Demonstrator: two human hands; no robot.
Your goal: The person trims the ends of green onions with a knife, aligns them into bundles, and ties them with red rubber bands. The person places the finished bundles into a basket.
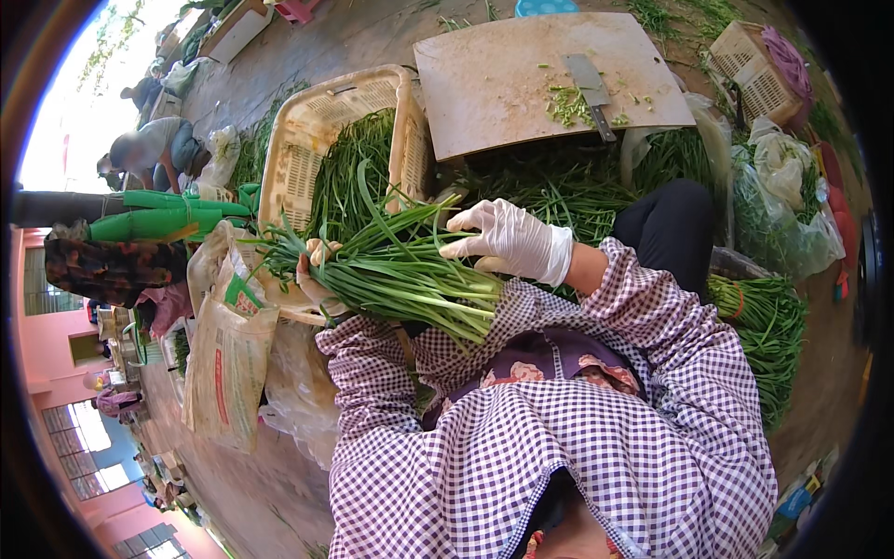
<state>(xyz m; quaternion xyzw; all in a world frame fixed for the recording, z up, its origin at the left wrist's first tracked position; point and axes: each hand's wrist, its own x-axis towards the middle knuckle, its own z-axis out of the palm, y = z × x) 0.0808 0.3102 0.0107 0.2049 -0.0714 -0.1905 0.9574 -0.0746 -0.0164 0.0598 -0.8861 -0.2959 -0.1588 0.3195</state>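
Observation:
A bunch of long green leafy stalks lies across my lap, its pale cut ends toward the right. My left hand, in a light glove, is closed around the bunch near its leafy end, partly hidden by the leaves. Just above the pale ends, my right hand wears a white glove, its fingers spread and curved at the upper edge of the bunch; a thin leaf runs by the fingertips. Beyond the bunch stands a cream plastic crate with more green stalks in it.
A worn board bears a cleaver and chopped stem pieces. Loose greens lie beneath it. Tied greens and plastic bags are at the right, a woven sack at the left. A person bends over farther off.

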